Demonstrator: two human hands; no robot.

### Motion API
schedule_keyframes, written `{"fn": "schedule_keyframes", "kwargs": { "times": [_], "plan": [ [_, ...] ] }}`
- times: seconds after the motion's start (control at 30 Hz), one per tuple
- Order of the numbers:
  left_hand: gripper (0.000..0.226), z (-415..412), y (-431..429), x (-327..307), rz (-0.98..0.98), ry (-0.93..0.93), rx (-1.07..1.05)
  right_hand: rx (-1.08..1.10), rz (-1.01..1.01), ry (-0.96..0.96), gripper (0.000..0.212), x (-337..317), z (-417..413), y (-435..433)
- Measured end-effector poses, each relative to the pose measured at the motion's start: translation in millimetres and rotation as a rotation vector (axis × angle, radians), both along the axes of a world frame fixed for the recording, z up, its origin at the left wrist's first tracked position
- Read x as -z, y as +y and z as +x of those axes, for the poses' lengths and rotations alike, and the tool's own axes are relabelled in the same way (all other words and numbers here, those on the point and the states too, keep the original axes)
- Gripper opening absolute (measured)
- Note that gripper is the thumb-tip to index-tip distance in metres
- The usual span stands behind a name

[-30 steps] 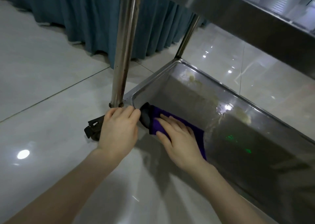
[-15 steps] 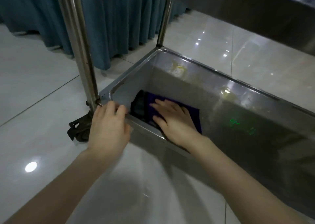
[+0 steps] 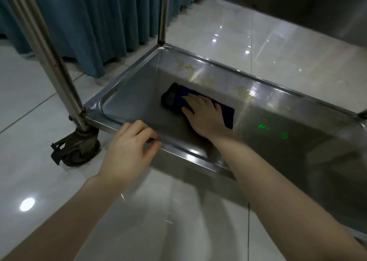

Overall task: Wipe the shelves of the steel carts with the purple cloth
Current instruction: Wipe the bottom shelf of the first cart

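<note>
The bottom shelf (image 3: 137, 93) of a steel cart is a shallow tray close to the floor. A folded purple cloth (image 3: 228, 113) lies on it near the middle. My right hand (image 3: 202, 113) presses flat on the cloth with straight fingers. At the shelf's near rim, my left hand (image 3: 131, 147) has its fingers curled over the edge and its thumb below. Yellowish smears (image 3: 188, 69) run along the far side of the shelf.
A steel post (image 3: 45, 50) rises at the near left corner above a black caster wheel (image 3: 79, 147). Another post (image 3: 163, 12) stands at the far corner. A blue curtain (image 3: 95, 22) hangs behind. The upper shelf (image 3: 317, 6) overhangs at the top right. Glossy white tiles surround the cart.
My right hand has slid the cloth away from the near left corner toward the middle of the shelf. My left hand has shifted right along the near rim.
</note>
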State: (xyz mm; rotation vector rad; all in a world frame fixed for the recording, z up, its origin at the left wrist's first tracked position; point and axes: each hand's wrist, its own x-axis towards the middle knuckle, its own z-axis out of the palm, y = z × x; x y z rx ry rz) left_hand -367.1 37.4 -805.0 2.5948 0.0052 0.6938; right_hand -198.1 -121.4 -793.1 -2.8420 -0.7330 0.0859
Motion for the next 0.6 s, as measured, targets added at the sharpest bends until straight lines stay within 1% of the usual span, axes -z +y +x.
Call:
{"fn": "schedule_keyframes", "kwargs": {
  "times": [0.1, 0.17, 0.23, 0.3, 0.33, 0.4, 0.43, 0.47, 0.53, 0.6],
  "plan": [
    [0.017, -2.7, 7.5, -8.0, 0.019, 0.066, 0.068, -0.180, 0.033, -0.098, 0.047, 3.2, -77.6, -41.9],
    [0.023, -3.9, 8.3, -11.2, 0.043, 0.106, 0.095, -0.221, 0.046, -0.090, 0.050, 1.3, -108.8, -63.1],
    [0.027, -2.6, 5.1, -14.2, 0.054, 0.119, 0.086, -0.224, 0.035, -0.058, 0.052, -2.9, -92.3, -65.2],
    [0.029, 1.8, 0.8, -16.6, 0.069, 0.126, 0.047, -0.151, -0.032, -0.069, 0.049, -4.8, -46.8, -55.4],
    [0.029, 3.4, -0.5, -17.2, 0.076, 0.132, 0.028, -0.070, -0.052, -0.061, 0.049, -6.3, -21.3, -49.5],
    [0.030, 4.2, -1.5, -16.9, 0.096, 0.145, 0.026, 0.141, -0.021, -0.029, 0.050, -7.1, 19.1, -39.8],
    [0.031, 3.7, -1.3, -16.5, 0.114, 0.141, 0.031, 0.215, -0.003, -0.020, 0.050, -5.9, 30.0, -35.0],
    [0.031, 2.7, -0.8, -15.9, 0.132, 0.141, 0.033, 0.242, 0.006, -0.017, 0.049, -4.7, 32.8, -30.6],
    [0.031, 0.4, -0.8, -14.7, 0.157, 0.158, 0.038, 0.172, -0.007, -0.013, 0.049, -2.4, 15.7, -30.3],
    [0.030, -0.3, -1.2, -15.7, 0.180, 0.167, 0.043, 0.021, -0.020, -0.032, 0.048, -0.9, -23.7, -46.7]
  ]
}}
